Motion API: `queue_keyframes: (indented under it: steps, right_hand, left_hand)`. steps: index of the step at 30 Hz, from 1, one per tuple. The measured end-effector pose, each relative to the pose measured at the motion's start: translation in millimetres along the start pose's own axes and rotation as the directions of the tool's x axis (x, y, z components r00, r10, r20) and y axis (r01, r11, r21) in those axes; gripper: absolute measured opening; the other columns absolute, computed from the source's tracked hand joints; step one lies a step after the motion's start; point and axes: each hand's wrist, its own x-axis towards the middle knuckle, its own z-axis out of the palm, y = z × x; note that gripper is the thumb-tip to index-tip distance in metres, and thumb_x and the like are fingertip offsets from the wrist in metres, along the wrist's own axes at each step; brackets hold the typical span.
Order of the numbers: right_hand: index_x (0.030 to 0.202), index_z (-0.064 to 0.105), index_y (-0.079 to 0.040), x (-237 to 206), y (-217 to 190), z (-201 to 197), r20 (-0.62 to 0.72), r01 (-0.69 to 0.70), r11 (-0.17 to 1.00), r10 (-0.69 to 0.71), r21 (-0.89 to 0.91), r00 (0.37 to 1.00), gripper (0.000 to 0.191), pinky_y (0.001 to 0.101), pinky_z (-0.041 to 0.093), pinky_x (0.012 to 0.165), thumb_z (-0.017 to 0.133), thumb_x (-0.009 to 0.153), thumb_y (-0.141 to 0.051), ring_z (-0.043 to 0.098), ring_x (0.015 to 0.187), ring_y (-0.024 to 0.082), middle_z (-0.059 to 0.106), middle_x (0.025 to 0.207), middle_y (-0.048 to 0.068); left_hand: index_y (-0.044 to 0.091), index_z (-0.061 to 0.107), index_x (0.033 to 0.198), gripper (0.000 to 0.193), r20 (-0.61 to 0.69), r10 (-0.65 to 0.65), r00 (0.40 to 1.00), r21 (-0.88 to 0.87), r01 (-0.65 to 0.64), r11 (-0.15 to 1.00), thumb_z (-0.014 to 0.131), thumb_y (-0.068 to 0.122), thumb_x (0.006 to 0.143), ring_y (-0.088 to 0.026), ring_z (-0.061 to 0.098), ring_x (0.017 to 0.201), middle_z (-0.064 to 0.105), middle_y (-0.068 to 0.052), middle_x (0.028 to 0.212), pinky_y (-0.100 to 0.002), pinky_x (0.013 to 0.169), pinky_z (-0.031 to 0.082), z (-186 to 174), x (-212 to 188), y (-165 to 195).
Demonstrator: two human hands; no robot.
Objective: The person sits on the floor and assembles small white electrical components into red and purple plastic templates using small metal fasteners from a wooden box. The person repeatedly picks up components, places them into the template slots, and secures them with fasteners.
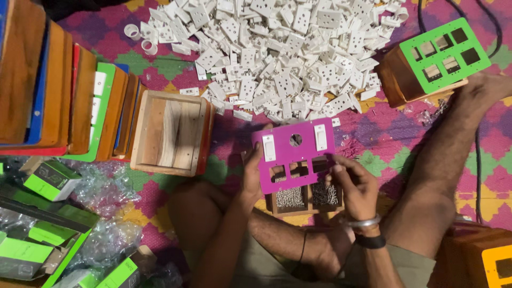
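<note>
My left hand (250,176) grips the left edge of a magenta switch plate (295,154) with two white switches, a round hole and three square cutouts. Pressed against the plate's lower right edge, my right hand (354,184) has its fingers pinched together; whether it holds something small I cannot tell. Under the plate sits a small wooden tray (305,207) with two compartments of metal screws. A big heap of white plastic socket parts (277,53) lies on the patterned mat beyond the plate.
An open empty wooden box (170,133) stands to the left. Stacked wooden boxes with coloured plates (58,85) lean at far left. A wooden box with a green plate (442,56) is at top right, an orange one (493,261) at bottom right. Green cartons and bubble wrap (64,229) lie bottom left.
</note>
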Motion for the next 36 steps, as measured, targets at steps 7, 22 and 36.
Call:
queue_keyframes:
  steps: [7, 22, 36]
  right_hand:
    - [0.112, 0.069, 0.009, 34, -10, 6, 0.088, -0.111, 0.994, 0.111, -0.004, 0.990, 0.019, 0.0297, 0.062, 0.072, 0.067, 0.095, 0.002, 0.075, 0.081, 0.019, 0.076, 0.095, 0.015]
    - [0.105, 0.065, 0.004, 48, 1, 4, -0.085, 0.046, 0.919, -0.086, -0.391, 0.993, 0.029, 0.0250, 0.046, 0.056, 0.085, 0.086, -0.007, 0.057, 0.064, 0.012, 0.064, 0.079, 0.010]
    - [0.097, 0.067, -0.002, 25, -18, 9, -0.022, -0.147, 0.986, 0.146, -0.084, 0.989, 0.011, 0.0229, 0.041, 0.046, 0.071, 0.094, -0.012, 0.055, 0.055, 0.006, 0.065, 0.073, -0.001]
  left_hand:
    - [0.012, 0.029, 0.163, 0.072, -0.004, -0.026, 1.000, 0.019, 0.026, 0.999, 0.050, 0.049, 0.105, -0.033, 0.070, 0.103, 0.063, -0.020, 0.129, -0.050, 0.090, 0.059, 4, -4, 1]
    - [0.011, 0.033, 0.161, 0.065, 0.044, -0.014, 0.999, -0.094, 0.018, 0.995, 0.049, 0.045, 0.108, -0.033, 0.070, 0.103, 0.063, -0.019, 0.129, -0.050, 0.090, 0.059, -3, -4, -6]
    - [0.014, 0.040, 0.159, 0.078, -0.101, 0.298, 0.949, 0.663, -0.159, 0.731, 0.051, 0.066, 0.102, -0.037, 0.068, 0.113, 0.068, -0.023, 0.130, -0.053, 0.094, 0.056, 14, -6, -6]
